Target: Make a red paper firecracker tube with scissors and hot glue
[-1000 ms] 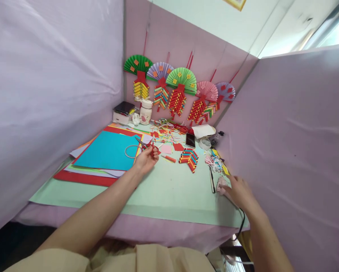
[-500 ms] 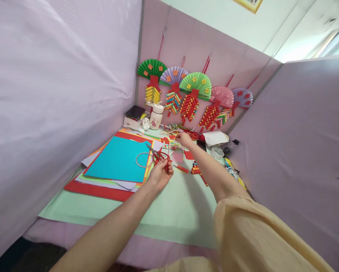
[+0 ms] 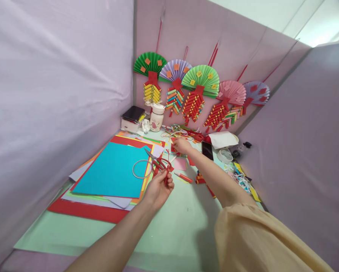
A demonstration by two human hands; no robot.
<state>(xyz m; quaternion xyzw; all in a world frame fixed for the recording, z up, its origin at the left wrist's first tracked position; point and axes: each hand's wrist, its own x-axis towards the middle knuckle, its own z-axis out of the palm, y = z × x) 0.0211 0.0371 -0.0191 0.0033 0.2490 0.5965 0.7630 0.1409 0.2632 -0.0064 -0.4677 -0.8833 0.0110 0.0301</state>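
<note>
My left hand (image 3: 159,188) is closed around a small red paper piece (image 3: 166,168), held just above the green table mat. Red-handled scissors (image 3: 156,161) and a white ring (image 3: 141,169) lie just beyond it, on the edge of a blue sheet (image 3: 113,170). My right hand (image 3: 181,145) reaches far across the table and rests on a pile of red and coloured paper scraps (image 3: 175,133); its fingers curl down onto a red square, and what they grip is hidden. A red marker (image 3: 183,177) lies below that arm.
Stacked coloured sheets (image 3: 96,200) cover the left of the mat. A phone (image 3: 207,150), a tape roll (image 3: 224,155) and a white bowl (image 3: 223,139) sit at the right. A jar (image 3: 156,117) and a small box (image 3: 132,119) stand in the back corner. Paper fan ornaments (image 3: 199,81) hang on the wall.
My right hand has left the table's right edge and reached forward to the scrap pile at the back. My left hand stays by the scissors, lifted slightly. The view has tilted down.
</note>
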